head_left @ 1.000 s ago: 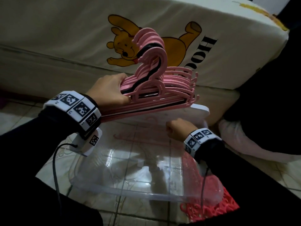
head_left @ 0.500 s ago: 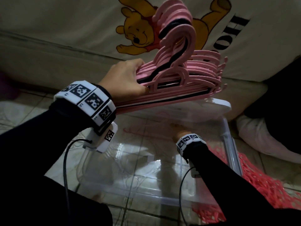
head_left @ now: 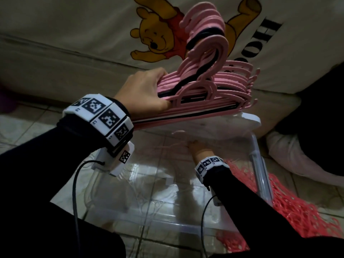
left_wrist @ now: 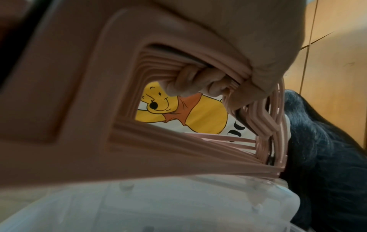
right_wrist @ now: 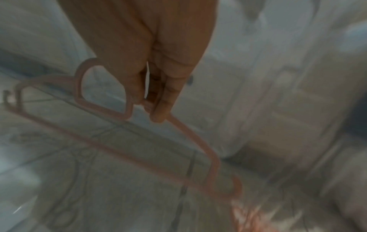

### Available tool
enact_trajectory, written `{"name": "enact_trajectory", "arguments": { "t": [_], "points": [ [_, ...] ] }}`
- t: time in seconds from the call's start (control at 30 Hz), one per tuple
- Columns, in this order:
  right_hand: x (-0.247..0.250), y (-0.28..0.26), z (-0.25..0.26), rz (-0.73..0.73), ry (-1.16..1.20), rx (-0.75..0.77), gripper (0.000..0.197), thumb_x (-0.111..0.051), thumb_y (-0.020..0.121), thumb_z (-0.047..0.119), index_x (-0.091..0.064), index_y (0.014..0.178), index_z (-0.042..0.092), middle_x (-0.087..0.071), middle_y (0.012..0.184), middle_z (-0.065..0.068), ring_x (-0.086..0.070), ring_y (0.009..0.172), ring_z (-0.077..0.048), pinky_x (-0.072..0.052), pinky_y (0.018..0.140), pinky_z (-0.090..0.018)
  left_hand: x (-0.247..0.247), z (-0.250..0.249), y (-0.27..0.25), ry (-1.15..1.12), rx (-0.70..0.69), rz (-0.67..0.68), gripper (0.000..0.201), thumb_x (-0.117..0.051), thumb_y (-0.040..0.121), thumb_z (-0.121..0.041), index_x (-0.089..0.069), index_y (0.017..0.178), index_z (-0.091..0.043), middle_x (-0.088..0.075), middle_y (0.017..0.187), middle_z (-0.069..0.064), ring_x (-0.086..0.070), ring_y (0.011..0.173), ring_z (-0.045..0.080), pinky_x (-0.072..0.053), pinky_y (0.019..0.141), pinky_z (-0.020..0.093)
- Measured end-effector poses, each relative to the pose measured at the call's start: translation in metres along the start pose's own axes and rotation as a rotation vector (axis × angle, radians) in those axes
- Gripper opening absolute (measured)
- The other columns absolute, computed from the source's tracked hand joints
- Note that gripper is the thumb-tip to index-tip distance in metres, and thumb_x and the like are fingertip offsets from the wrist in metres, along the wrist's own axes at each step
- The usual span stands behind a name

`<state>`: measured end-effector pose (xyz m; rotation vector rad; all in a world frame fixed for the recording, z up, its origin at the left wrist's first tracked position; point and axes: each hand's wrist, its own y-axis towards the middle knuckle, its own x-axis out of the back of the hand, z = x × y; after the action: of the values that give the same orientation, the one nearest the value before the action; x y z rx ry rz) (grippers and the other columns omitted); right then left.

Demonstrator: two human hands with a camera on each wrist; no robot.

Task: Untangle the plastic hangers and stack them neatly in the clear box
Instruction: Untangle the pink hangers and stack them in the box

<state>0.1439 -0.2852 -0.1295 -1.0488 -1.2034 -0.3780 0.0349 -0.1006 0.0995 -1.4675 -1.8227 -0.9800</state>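
My left hand point(head_left: 147, 90) grips a thick bundle of pink hangers point(head_left: 208, 86) with a dark one among them, held above the back of the clear box point(head_left: 260, 174). In the left wrist view my fingers point(left_wrist: 194, 81) curl round the bundle's bars point(left_wrist: 139, 141). My right hand point(head_left: 200, 149) is low inside the box and pinches a single pink hanger point(right_wrist: 123, 113) by its neck, just above the box floor. That hanger shows only faintly in the head view.
The box's white lid point(head_left: 214, 125) leans at the back, under the bundle. A cushion with a yellow bear print point(head_left: 160, 38) fills the background. A red plastic mesh point(head_left: 290, 207) lies on the tiled floor right of the box. Dark fabric point(head_left: 316, 112) sits at the far right.
My right hand has gone from the box's upper back edge down into the box with the single hanger. The left hand keeps the bundle in about the same place.
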Motion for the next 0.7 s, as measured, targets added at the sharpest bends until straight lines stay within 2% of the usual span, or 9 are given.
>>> {"name": "enact_trajectory", "arguments": {
  "t": [0.13, 0.23, 0.3, 0.37, 0.47, 0.53, 0.6, 0.7],
  "points": [
    [0.040, -0.036, 0.004, -0.008, -0.054, 0.064, 0.036, -0.036, 0.099, 0.016, -0.044, 0.133, 0.005, -0.046, 0.135, -0.022, -0.050, 0.120, -0.035, -0.042, 0.099, -0.041, 0.002, 0.001, 0.002, 0.034, -0.021, -0.013, 0.031, -0.069, 0.069, -0.026, -0.056, 0.096, -0.018, -0.061, 0.083, -0.002, -0.056, 0.073, 0.022, -0.042, 0.062, 0.031],
    [0.064, -0.080, 0.008, -0.170, -0.111, 0.145, 0.032, -0.040, 0.094, 0.006, -0.049, 0.124, 0.006, -0.052, 0.123, -0.018, -0.057, 0.109, -0.036, -0.047, 0.083, -0.043, 0.003, 0.000, 0.001, 0.060, -0.028, -0.021, 0.029, -0.070, 0.071, -0.024, -0.051, 0.093, -0.022, -0.060, 0.083, -0.001, -0.052, 0.070, 0.021, -0.034, 0.059, 0.029],
    [0.080, -0.107, 0.008, -0.242, -0.120, 0.188, 0.030, -0.040, 0.092, 0.004, -0.051, 0.120, 0.006, -0.052, 0.118, -0.015, -0.058, 0.106, -0.035, -0.045, 0.076, -0.042, 0.004, -0.003, 0.000, 0.056, -0.032, -0.023, 0.030, -0.070, 0.072, -0.024, -0.053, 0.096, -0.019, -0.061, 0.085, 0.001, -0.053, 0.072, 0.023, -0.036, 0.060, 0.030],
    [0.097, -0.130, 0.005, -0.279, -0.100, 0.217, 0.024, -0.040, 0.094, 0.009, -0.051, 0.116, 0.008, -0.052, 0.116, -0.013, -0.054, 0.108, -0.032, -0.043, 0.075, -0.040, 0.005, -0.006, -0.002, 0.051, -0.031, -0.018, 0.032, -0.070, 0.072, -0.025, -0.056, 0.100, -0.017, -0.063, 0.087, 0.002, -0.056, 0.075, 0.026, -0.041, 0.062, 0.031],
    [0.118, -0.158, 0.000, -0.346, -0.148, 0.262, 0.018, -0.043, 0.096, 0.019, -0.054, 0.108, 0.012, -0.057, 0.109, -0.007, -0.048, 0.109, -0.025, -0.041, 0.076, -0.038, 0.008, -0.007, -0.005, 0.078, -0.019, -0.006, 0.033, -0.069, 0.073, -0.025, -0.055, 0.101, -0.018, -0.064, 0.089, 0.003, -0.057, 0.077, 0.027, -0.041, 0.063, 0.031],
    [0.130, -0.175, -0.005, -0.473, -0.177, 0.285, 0.015, -0.048, 0.093, 0.022, -0.059, 0.100, 0.014, -0.062, 0.099, -0.004, -0.050, 0.101, -0.024, -0.037, 0.071, -0.035, 0.011, -0.008, -0.007, 0.096, -0.009, 0.012, 0.034, -0.068, 0.073, -0.024, -0.055, 0.104, -0.018, -0.065, 0.092, 0.004, -0.058, 0.079, 0.028, -0.043, 0.065, 0.032],
    [0.142, -0.190, -0.012, -0.614, -0.118, 0.279, 0.009, -0.057, 0.088, 0.019, -0.064, 0.092, 0.013, -0.065, 0.091, -0.004, -0.054, 0.094, -0.027, -0.038, 0.069, -0.035, 0.013, -0.008, -0.009, 0.103, 0.000, 0.034, 0.037, -0.069, 0.074, -0.025, -0.056, 0.108, -0.018, -0.066, 0.096, 0.004, -0.060, 0.084, 0.028, -0.047, 0.071, 0.034],
    [0.154, -0.205, -0.025, -0.692, 0.002, 0.215, 0.011, -0.059, 0.087, 0.018, -0.064, 0.096, 0.014, -0.064, 0.098, -0.004, -0.052, 0.097, -0.027, -0.042, 0.077, -0.037, 0.013, -0.011, -0.013, 0.072, 0.012, 0.052, 0.040, -0.071, 0.074, -0.034, -0.056, 0.109, -0.022, -0.065, 0.096, -0.001, -0.060, 0.084, 0.024, -0.047, 0.072, 0.032]
  ]
}}
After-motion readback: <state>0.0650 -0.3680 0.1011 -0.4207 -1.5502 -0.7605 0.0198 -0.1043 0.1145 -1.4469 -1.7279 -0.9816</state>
